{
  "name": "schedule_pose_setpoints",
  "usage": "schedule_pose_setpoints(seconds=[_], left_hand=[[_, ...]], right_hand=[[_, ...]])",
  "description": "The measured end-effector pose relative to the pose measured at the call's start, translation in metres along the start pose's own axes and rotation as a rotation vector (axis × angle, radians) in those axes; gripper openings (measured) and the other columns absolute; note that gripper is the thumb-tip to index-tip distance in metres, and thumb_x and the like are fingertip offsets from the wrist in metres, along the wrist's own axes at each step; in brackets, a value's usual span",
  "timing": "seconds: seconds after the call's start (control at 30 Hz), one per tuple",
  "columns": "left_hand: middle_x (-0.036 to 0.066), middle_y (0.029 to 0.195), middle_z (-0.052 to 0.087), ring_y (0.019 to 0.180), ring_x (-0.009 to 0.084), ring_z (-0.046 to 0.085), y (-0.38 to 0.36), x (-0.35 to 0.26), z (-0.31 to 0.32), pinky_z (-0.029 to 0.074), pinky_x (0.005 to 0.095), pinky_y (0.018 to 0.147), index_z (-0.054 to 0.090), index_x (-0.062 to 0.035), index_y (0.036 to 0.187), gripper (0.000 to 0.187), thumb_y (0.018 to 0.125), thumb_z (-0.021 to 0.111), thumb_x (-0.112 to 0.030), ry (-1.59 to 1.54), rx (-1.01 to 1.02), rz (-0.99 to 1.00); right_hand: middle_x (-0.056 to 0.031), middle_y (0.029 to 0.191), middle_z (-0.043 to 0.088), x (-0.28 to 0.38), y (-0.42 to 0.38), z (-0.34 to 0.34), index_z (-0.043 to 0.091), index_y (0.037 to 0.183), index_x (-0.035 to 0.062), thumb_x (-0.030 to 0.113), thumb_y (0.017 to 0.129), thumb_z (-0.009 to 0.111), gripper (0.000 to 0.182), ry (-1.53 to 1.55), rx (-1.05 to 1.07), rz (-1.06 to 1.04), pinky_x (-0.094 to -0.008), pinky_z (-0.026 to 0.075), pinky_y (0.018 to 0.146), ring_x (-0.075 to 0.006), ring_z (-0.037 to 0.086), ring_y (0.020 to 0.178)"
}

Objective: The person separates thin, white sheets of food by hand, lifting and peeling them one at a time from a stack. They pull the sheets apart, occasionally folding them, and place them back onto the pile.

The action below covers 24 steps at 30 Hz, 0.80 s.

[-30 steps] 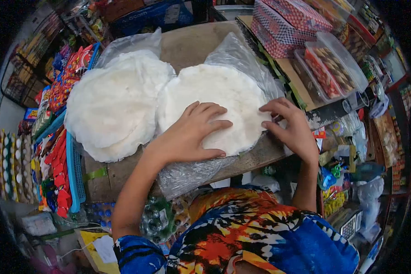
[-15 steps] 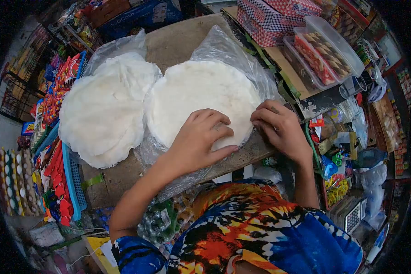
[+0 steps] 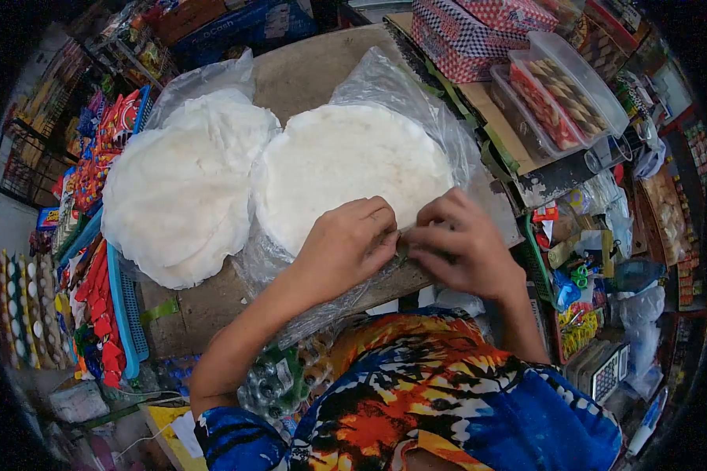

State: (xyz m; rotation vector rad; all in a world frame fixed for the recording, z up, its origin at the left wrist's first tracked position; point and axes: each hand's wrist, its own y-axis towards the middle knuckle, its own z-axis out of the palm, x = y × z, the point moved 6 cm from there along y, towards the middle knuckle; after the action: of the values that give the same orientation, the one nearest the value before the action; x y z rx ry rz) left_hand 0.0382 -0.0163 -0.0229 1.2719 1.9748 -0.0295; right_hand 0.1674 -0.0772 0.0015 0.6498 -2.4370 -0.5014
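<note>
A stack of thin, round white wrappers [image 3: 346, 165] lies on a clear plastic sheet [image 3: 381, 74] in front of me. At its near edge, my left hand [image 3: 352, 243] is closed, with thumb and fingers pinched on the rim of a wrapper. Close beside those fingertips is my right hand [image 3: 467, 247], its fingers curled together and slightly blurred. What the right fingertips hold, if anything, is hidden. Another pile of white wrappers [image 3: 177, 196], with uneven, overlapping edges, rests to the left, touching the first stack's plastic.
Both piles lie on a worn brown tabletop [image 3: 291, 74]. A blue plastic basket [image 3: 126, 306] with red packets borders it on the left. Checkered boxes [image 3: 456, 39] and a clear tub of wafer sticks [image 3: 562, 94] stand back right. A calculator [image 3: 605, 377] sits lower right.
My right hand has moved left and toward me along the stack's rim, close to my left hand. The left thumb and fingers, spread before, have closed at the near edge.
</note>
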Motion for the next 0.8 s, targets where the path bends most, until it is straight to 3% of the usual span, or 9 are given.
schedule_pose_setpoints(seconds=[0.23,0.37,0.43,0.67,0.8], left_hand=[[0.011,0.083,0.057,0.070,0.0263,0.061,0.001,0.001,-0.008,0.050,0.0322,0.063,0.054,0.0011,0.083,0.012,0.075,0.063,0.002,0.027,-0.075,-0.061],[0.010,0.081,0.055,0.070,0.0208,0.061,0.000,0.016,-0.031,0.052,0.0287,0.059,0.053,0.0024,0.081,0.011,0.075,0.061,0.006,0.072,-0.179,-0.125],[0.008,0.081,0.054,0.071,0.0156,0.060,0.001,0.025,-0.043,0.053,0.0255,0.056,0.053,0.0036,0.080,0.009,0.076,0.061,0.006,0.127,-0.230,-0.147],[0.004,0.082,0.058,0.071,0.0085,0.059,-0.001,0.037,-0.060,0.052,0.0219,0.060,0.057,0.0033,0.080,0.007,0.079,0.063,0.001,-0.064,-0.278,-0.359],[0.003,0.083,0.059,0.071,0.0084,0.060,0.002,0.029,-0.045,0.051,0.0221,0.062,0.059,0.0023,0.084,0.008,0.079,0.064,-0.002,-0.182,-0.218,-0.377]], right_hand=[[-0.0075,0.098,0.058,0.002,-0.023,0.030,0.063,0.091,0.0024,0.009,0.068,0.062,0.024,-0.133,0.027,-0.081,-0.0358,0.048,0.073,-0.0253,0.054,0.091],[-0.0068,0.106,0.060,0.008,-0.023,0.031,0.061,0.088,0.0020,0.011,0.070,0.060,0.020,-0.178,-0.010,-0.172,-0.0354,0.047,0.076,-0.0248,0.054,0.100],[-0.0057,0.111,0.061,0.015,-0.018,0.029,0.059,0.086,0.0029,0.012,0.071,0.060,0.018,-0.217,0.112,-0.219,-0.0355,0.044,0.079,-0.0238,0.054,0.105],[-0.0045,0.111,0.061,0.004,-0.023,0.034,0.057,0.091,0.0051,0.012,0.071,0.060,0.022,-0.141,0.137,-0.213,-0.0349,0.041,0.078,-0.0213,0.054,0.104],[-0.0057,0.104,0.060,0.000,-0.034,0.033,0.059,0.094,0.0042,0.010,0.069,0.062,0.026,-0.152,-0.019,-0.162,-0.0355,0.041,0.078,-0.0230,0.055,0.100]])
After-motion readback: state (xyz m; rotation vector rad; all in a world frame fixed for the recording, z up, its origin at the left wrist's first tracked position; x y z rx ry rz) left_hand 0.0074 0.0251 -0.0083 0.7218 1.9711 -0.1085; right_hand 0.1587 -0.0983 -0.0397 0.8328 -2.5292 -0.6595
